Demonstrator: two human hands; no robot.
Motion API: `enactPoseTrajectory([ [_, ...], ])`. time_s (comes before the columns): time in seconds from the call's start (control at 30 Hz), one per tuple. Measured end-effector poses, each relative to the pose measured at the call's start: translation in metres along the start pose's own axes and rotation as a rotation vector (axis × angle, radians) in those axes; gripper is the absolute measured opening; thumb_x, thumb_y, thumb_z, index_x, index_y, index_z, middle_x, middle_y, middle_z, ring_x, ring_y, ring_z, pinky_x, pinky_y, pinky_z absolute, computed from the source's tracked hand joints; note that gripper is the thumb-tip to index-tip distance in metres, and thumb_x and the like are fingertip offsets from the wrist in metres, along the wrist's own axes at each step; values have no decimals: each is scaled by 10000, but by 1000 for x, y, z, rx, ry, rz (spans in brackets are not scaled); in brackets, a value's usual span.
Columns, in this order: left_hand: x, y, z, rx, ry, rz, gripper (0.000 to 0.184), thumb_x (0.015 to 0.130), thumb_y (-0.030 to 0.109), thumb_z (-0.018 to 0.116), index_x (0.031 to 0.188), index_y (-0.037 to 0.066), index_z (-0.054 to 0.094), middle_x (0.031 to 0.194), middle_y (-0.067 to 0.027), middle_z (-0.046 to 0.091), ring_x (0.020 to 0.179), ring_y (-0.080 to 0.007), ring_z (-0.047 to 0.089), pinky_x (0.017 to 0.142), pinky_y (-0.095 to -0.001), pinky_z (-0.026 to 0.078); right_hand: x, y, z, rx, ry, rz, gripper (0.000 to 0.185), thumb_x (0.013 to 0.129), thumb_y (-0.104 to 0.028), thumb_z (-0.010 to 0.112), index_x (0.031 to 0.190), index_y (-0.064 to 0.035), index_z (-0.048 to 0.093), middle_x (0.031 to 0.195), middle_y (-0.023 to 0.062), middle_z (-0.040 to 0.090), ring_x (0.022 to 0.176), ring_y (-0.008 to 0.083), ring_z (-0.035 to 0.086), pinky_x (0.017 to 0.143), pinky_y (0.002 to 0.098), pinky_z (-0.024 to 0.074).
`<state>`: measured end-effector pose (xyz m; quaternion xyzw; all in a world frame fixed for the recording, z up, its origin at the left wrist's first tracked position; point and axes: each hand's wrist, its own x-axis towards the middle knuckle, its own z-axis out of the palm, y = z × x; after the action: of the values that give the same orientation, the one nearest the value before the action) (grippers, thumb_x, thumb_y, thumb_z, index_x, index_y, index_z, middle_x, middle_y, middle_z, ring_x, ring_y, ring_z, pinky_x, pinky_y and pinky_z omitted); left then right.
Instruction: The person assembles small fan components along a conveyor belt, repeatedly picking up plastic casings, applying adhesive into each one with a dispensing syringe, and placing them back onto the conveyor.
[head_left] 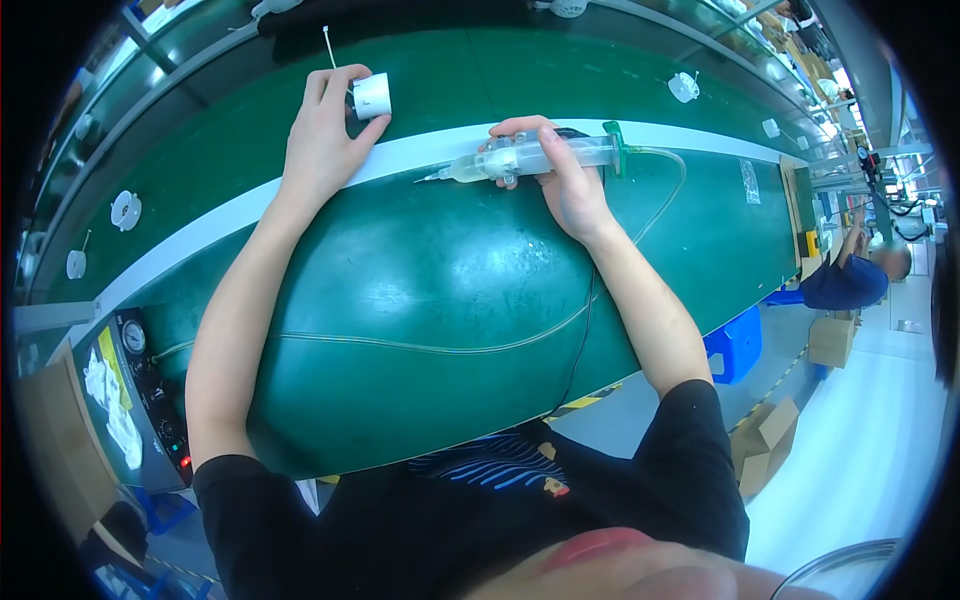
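Note:
My left hand [330,135] grips a small white round part [372,95] between thumb and fingers, above the green surface beyond the white strip [405,150]. A thin white piece sticks up behind those fingers. My right hand [565,180] is wrapped round a clear syringe [590,151] held roughly level, its needle tip pointing left toward the white part but apart from it. Pale fluid shows in the barrel. A green cap [616,150] closes the syringe's right end, and a clear tube [672,205] runs from it.
A dispenser box [150,390] with a gauge and white cloth stands at the left, joined to the tube. White round parts [126,211] [684,87] lie beyond the strip. A dark cable hangs over the front edge. A co-worker [850,275] and cardboard boxes [765,445] are at the right.

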<state>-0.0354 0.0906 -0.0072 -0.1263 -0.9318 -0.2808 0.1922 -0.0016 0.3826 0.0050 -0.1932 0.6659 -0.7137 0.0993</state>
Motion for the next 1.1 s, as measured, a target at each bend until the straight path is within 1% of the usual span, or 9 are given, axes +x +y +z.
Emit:
enactPoseTrajectory([
  [0.07, 2, 2, -5, -34, -12, -61, 570, 858, 174, 797, 1357, 105, 529, 1221, -124, 585, 1027, -273, 641, 863, -385, 570, 1, 0, 0, -6, -6, -5, 510, 1075, -463, 443, 1218, -21, 653, 1097, 130, 701, 913, 194, 656, 808, 326, 508],
  [0.23, 2, -1, -3, -215, -44, -19, 610, 840, 160, 813, 1376, 116, 526, 1266, -119, 585, 1059, -264, 647, 875, -368, 579, 1, -2, 1, 0, 7, 17, 522, 1070, -475, 450, 1221, -17, 650, 1102, 136, 701, 909, 197, 654, 807, 330, 510],
  [0.33, 0, 8, -7, -409, -30, 163, 607, 832, 150, 817, 1376, 122, 550, 1264, -108, 603, 1091, -270, 653, 907, -357, 584, 0, -2, 1, 52, 9, 0, 536, 1064, -490, 459, 1237, -16, 641, 1116, 144, 700, 909, 201, 654, 805, 336, 513],
  [0.5, -1, 14, -14, -395, -207, 245, 575, 843, 121, 803, 1374, 97, 583, 1301, -87, 622, 1163, -258, 639, 983, -361, 545, 1, -2, -3, 92, 11, -10, 554, 1058, -509, 465, 1264, -19, 621, 1144, 148, 696, 917, 208, 656, 802, 339, 516],
  [0.6, -1, 15, -16, -466, -307, 250, 563, 827, 114, 815, 1347, 87, 602, 1305, -90, 626, 1185, -258, 633, 1013, -365, 530, 0, -1, -4, 116, 23, -9, 532, 1048, -492, 515, 1284, -24, 602, 1172, 150, 687, 938, 214, 660, 806, 341, 520],
  [0.77, -2, 16, -14, -473, -343, 329, 589, 813, 121, 830, 1352, 85, 595, 1309, -102, 626, 1180, -277, 634, 1022, -371, 526, 0, -1, -2, -11, 22, -77, 485, 1042, -440, 568, 1296, -27, 589, 1195, 155, 681, 957, 218, 660, 812, 344, 526],
  [0.87, -3, 17, -15, -441, -300, 381, 580, 819, 165, 843, 1344, 130, 600, 1255, -74, 651, 1120, -281, 658, 958, -379, 570, -1, 0, 0, 39, 35, -126, 451, 1039, -391, 598, 1308, -30, 587, 1203, 159, 678, 974, 220, 660, 824, 347, 535],
  [1.03, -4, 16, -13, -440, -300, 388, 584, 823, 170, 840, 1352, 140, 596, 1250, -74, 652, 1113, -282, 658, 956, -383, 568, 1, 1, 0, 93, 80, -136, 450, 1046, -379, 589, 1324, -25, 582, 1210, 164, 678, 987, 219, 662, 834, 347, 543],
  [1.1, -3, 16, -12, -427, -293, 393, 588, 824, 174, 838, 1358, 140, 592, 1248, -77, 651, 1111, -283, 659, 961, -381, 566, 0, 2, 0, -25, 57, -144, 435, 1041, -344, 599, 1331, -20, 578, 1219, 169, 678, 981, 219, 668, 842, 351, 548],
])
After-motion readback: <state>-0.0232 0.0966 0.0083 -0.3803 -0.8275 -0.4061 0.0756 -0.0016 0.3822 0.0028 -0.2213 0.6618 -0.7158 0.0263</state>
